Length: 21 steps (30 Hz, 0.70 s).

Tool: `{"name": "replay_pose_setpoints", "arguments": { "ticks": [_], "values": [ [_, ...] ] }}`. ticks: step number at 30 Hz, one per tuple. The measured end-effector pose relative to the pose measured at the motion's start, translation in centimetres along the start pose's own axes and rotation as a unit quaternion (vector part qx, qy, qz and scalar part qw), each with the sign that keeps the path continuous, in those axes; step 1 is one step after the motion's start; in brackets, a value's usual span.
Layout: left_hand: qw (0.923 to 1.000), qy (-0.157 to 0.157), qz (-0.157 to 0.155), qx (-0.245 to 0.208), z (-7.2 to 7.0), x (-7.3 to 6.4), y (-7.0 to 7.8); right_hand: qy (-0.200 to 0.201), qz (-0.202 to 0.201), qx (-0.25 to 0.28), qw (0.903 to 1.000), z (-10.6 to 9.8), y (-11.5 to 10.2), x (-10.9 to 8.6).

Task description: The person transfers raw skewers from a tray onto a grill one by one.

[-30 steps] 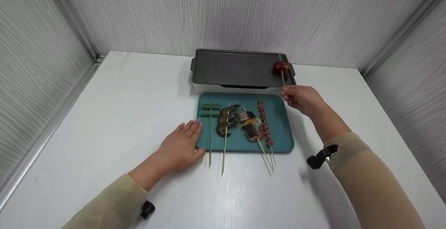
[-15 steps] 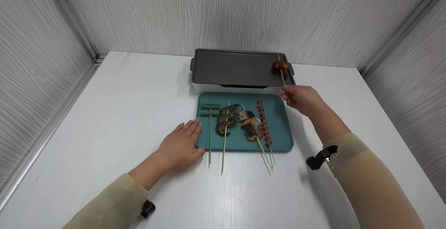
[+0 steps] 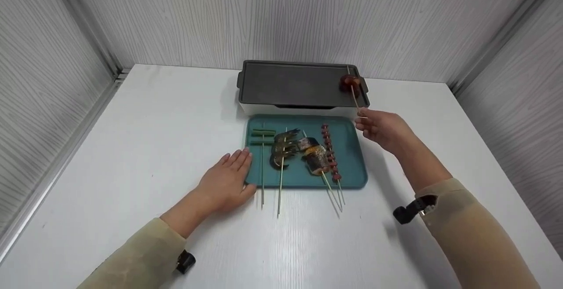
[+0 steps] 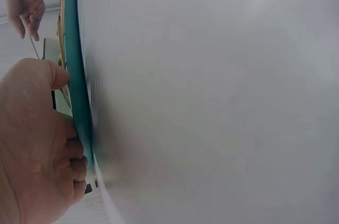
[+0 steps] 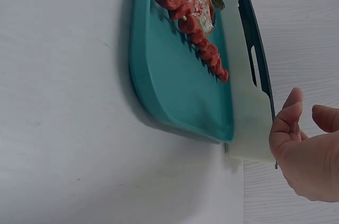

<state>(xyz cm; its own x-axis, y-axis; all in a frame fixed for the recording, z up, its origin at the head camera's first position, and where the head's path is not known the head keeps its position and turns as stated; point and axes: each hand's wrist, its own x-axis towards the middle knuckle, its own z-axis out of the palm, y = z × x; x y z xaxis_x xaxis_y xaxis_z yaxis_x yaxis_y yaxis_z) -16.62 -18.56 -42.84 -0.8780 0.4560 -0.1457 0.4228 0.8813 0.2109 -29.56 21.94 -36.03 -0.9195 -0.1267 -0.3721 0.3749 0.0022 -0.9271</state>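
Observation:
In the head view, a skewer with glossy dark red pieces [image 3: 349, 83] lies at the right end of the black griddle [image 3: 286, 84], its stick jutting over the front edge. My right hand [image 3: 385, 131] is at the stick's near end; the right wrist view shows thumb and fingers [image 5: 291, 108] parted, with no stick visible between them. My left hand [image 3: 226, 183] lies flat, fingertips and thumb against the left edge of the teal tray [image 3: 354, 148]. On that tray lie a green vegetable skewer [image 3: 263, 133], a shrimp skewer [image 3: 282, 148], a fish skewer [image 3: 316, 159] and a red meat skewer [image 3: 330, 152].
Directly behind the tray stands the griddle on its white base [image 3: 259, 110]. Sticks overhang the tray's front edge above the white table [image 3: 132, 157]. A pale wood-grain back wall [image 3: 290, 16] rises behind, with side panels left and right.
My right hand's fingers have loosened and parted at the stick, and the hand has drawn slightly back from the griddle. The red skewer stays on the griddle; my left hand keeps its place at the tray.

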Motion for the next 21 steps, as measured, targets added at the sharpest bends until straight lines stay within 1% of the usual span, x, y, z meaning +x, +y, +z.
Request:
{"name": "replay_pose_setpoints", "arguments": {
  "ticks": [3,8,15,21],
  "values": [
    [1.0000,0.003,0.002,-0.003,0.0,0.0,0.0,-0.009,-0.001,-0.002,1.0000,-0.3,0.6,-1.1],
    [1.0000,0.005,0.003,-0.003,0.0,0.0,-0.1,-0.023,0.001,-0.030,0.9993,-0.6,2.0,-3.0],
    [1.0000,0.001,0.002,0.003,0.1,0.1,-0.2,-0.047,0.024,-0.088,0.9948,-0.7,4.3,-6.3],
    [1.0000,-0.004,0.001,0.007,0.1,0.2,-0.1,-0.068,0.048,-0.099,0.9917,-0.3,6.5,-8.5]
  ]
}}
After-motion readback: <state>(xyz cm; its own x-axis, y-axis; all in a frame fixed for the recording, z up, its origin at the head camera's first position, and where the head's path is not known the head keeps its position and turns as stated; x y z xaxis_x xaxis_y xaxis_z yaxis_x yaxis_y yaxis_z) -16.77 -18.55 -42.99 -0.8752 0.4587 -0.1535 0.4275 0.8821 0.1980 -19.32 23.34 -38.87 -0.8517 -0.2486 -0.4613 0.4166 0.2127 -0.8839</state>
